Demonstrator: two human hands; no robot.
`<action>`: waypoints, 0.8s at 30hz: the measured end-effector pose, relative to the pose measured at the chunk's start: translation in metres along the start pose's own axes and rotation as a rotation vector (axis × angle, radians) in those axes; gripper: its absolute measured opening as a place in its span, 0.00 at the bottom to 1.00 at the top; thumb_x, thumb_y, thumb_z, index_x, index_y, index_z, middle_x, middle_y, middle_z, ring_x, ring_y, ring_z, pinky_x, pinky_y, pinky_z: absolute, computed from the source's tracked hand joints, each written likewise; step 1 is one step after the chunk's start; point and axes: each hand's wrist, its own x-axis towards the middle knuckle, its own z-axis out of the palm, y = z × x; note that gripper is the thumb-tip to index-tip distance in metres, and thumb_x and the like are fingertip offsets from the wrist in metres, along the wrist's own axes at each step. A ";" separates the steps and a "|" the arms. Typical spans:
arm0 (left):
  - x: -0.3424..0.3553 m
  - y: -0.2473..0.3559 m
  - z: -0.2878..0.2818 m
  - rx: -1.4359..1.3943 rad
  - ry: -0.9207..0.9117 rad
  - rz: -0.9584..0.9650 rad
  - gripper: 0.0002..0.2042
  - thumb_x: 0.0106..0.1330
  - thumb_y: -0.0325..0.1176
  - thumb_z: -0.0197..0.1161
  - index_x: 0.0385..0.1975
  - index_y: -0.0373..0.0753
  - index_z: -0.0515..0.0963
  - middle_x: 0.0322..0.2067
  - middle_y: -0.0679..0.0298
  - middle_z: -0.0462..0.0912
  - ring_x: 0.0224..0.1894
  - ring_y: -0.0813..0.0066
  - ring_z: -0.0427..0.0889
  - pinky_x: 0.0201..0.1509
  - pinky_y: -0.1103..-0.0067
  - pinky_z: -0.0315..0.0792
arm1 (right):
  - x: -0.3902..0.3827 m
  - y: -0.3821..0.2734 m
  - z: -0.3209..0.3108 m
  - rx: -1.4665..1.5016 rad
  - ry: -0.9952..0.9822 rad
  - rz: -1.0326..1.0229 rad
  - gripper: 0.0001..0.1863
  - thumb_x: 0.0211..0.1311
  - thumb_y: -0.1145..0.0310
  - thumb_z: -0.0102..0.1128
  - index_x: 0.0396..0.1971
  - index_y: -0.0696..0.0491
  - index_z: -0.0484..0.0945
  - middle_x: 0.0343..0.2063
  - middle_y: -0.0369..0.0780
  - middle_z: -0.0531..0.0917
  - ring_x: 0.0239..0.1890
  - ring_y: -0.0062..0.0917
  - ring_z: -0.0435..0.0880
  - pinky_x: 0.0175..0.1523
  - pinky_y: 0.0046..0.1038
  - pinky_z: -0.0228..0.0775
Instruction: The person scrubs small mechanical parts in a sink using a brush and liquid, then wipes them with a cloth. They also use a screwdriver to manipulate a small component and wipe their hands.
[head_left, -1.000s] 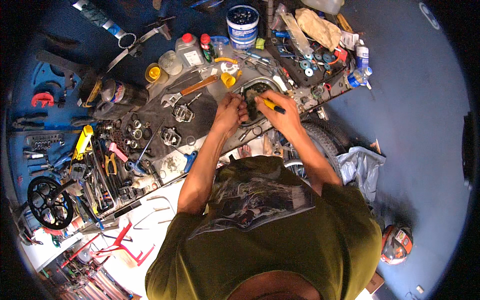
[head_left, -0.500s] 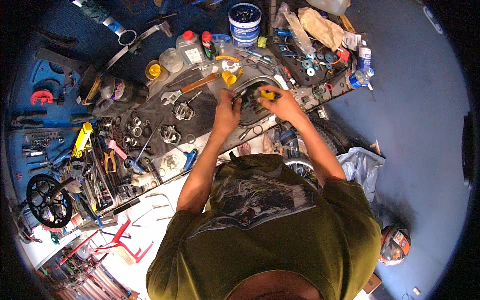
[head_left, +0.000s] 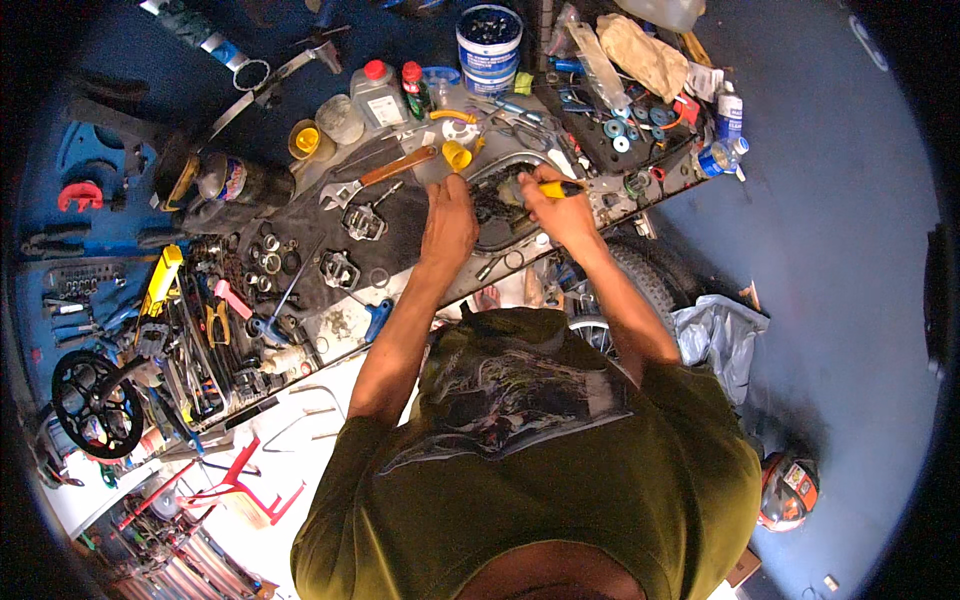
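Note:
My right hand [head_left: 563, 212] grips a yellow-handled brush [head_left: 556, 189] with a black end, its head pointing left over a metal tray [head_left: 541, 238]. Dark, wet-looking contents [head_left: 492, 208] lie in the tray. At the tray's left side, my left hand [head_left: 450, 222] has its fingers pressed together; whatever they hold is hidden. Left of it on the bench are two bicycle pedals [head_left: 364, 222] [head_left: 339, 268] and an adjustable wrench [head_left: 378, 177] with a wooden handle. A small yellow cup [head_left: 457, 155] lies just beyond my left fingertips.
A white-and-blue tub [head_left: 489, 52], a grey bottle with red cap [head_left: 379, 95] and a black tool tray [head_left: 610, 125] line the back. Tools crowd the left, including yellow pliers [head_left: 218, 323] and a black chainring [head_left: 97, 402]. A blue T-handle [head_left: 378, 320] lies by the front edge.
My right hand has turned the brush, so its yellow handle now points right. My left hand has shifted slightly left and turned, its back now facing up.

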 end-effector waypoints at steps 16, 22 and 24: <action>-0.006 0.004 0.004 -0.125 -0.057 -0.070 0.12 0.69 0.23 0.58 0.46 0.30 0.63 0.41 0.37 0.78 0.47 0.32 0.75 0.50 0.48 0.70 | 0.002 -0.036 -0.023 0.066 -0.108 -0.026 0.18 0.69 0.55 0.63 0.29 0.55 0.78 0.18 0.37 0.79 0.20 0.21 0.78 0.26 0.26 0.68; -0.009 0.006 0.002 -0.167 -0.042 -0.092 0.12 0.68 0.23 0.58 0.46 0.31 0.63 0.40 0.37 0.77 0.46 0.32 0.76 0.50 0.51 0.71 | -0.001 -0.037 -0.027 -0.015 -0.106 0.005 0.18 0.72 0.56 0.61 0.27 0.54 0.76 0.17 0.31 0.77 0.20 0.14 0.74 0.25 0.23 0.64; -0.010 0.003 0.001 -0.176 -0.036 -0.095 0.13 0.68 0.23 0.59 0.46 0.31 0.63 0.40 0.37 0.77 0.46 0.32 0.76 0.50 0.52 0.71 | -0.015 -0.052 -0.016 0.070 -0.161 -0.011 0.18 0.72 0.56 0.61 0.27 0.54 0.76 0.18 0.31 0.77 0.20 0.14 0.75 0.25 0.24 0.64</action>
